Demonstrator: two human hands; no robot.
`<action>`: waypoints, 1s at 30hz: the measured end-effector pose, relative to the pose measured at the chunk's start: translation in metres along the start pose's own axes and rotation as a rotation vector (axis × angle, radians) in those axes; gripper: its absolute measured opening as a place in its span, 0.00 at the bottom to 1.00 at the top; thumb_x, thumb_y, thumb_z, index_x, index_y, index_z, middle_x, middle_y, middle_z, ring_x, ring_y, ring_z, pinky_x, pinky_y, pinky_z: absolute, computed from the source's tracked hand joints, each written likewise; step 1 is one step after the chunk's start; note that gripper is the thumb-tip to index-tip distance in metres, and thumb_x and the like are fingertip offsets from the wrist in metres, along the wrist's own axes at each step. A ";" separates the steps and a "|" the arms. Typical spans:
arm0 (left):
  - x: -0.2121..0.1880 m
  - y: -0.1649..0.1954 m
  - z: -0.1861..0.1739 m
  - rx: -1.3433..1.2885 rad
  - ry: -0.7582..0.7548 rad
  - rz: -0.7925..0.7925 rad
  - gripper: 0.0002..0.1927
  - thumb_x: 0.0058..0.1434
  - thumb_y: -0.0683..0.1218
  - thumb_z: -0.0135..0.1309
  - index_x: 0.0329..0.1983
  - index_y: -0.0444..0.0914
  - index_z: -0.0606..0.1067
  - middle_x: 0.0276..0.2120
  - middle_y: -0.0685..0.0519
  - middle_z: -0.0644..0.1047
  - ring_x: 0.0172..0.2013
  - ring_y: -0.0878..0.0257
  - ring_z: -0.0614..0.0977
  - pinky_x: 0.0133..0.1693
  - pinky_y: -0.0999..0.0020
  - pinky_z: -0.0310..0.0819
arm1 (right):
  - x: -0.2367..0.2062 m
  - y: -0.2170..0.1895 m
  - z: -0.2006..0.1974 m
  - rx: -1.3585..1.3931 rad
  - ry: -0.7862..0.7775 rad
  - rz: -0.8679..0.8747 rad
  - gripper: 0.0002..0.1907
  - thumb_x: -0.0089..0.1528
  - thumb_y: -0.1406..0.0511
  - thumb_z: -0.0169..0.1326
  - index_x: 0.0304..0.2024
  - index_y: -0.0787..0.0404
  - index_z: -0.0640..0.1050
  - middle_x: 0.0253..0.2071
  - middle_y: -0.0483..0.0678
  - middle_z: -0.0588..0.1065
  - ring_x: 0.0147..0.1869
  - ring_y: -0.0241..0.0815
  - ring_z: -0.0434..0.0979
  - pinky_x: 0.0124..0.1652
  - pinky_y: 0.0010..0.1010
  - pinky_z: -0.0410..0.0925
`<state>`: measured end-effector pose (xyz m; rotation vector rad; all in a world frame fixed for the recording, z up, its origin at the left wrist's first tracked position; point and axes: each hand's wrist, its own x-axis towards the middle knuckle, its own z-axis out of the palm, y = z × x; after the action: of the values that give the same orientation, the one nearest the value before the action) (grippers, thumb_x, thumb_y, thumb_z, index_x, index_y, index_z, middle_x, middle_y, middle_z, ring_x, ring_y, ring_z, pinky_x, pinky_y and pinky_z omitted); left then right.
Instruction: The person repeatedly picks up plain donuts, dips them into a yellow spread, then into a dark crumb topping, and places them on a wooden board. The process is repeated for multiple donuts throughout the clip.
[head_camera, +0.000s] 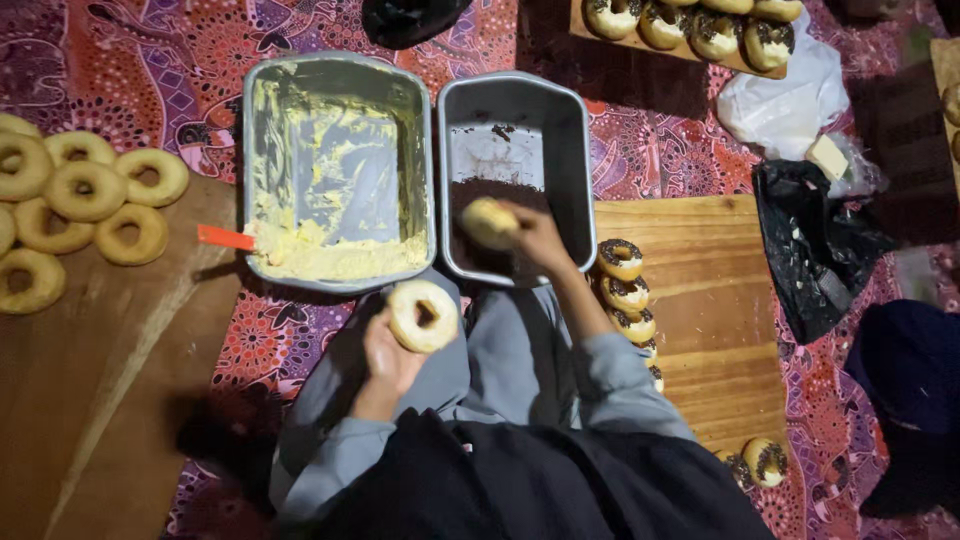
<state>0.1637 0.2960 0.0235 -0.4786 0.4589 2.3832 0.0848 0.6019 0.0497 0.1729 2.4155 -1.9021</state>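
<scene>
A cream-coated doughnut (489, 222) sits in the right hand (535, 238), fingers closed around it, low over the sprinkle tray (572, 160), within its rim. The left hand (388, 360) grips 1 plain doughnut (424, 315) above the lap, just clear of the cream tray (256, 150). Finished doughnuts (625, 292) edge the right board (710, 300).

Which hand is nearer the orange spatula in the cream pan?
Left. The left hand holds a plain doughnut just below the cream pan, right of the spatula. The right hand holds a doughnut over the sprinkle pan, farther off.
</scene>
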 end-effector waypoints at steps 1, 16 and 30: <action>0.005 -0.015 -0.006 -0.009 -0.006 -0.028 0.30 0.68 0.57 0.34 0.65 0.34 0.67 0.61 0.42 0.73 0.62 0.46 0.74 0.61 0.40 0.68 | 0.015 0.021 -0.005 0.148 0.154 0.174 0.27 0.58 0.71 0.60 0.62 0.62 0.78 0.55 0.49 0.81 0.53 0.39 0.82 0.53 0.32 0.74; 0.042 -0.062 -0.058 0.022 0.088 -0.124 0.28 0.68 0.58 0.36 0.63 0.37 0.69 0.56 0.46 0.74 0.60 0.48 0.74 0.61 0.43 0.66 | -0.057 0.057 -0.075 0.757 0.307 0.269 0.26 0.55 0.65 0.48 0.55 0.66 0.78 0.47 0.54 0.81 0.47 0.48 0.83 0.46 0.42 0.77; 0.033 -0.051 -0.045 -0.059 -0.078 -0.103 0.24 0.69 0.56 0.41 0.59 0.35 0.71 0.49 0.48 0.75 0.57 0.42 0.75 0.59 0.23 0.62 | -0.069 0.091 -0.197 0.593 0.950 0.397 0.21 0.57 0.75 0.53 0.53 0.60 0.72 0.47 0.61 0.75 0.44 0.52 0.78 0.44 0.46 0.76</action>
<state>0.1830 0.3306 -0.0407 -0.4242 0.3216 2.3120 0.1686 0.8111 0.0170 1.7639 1.7748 -2.5827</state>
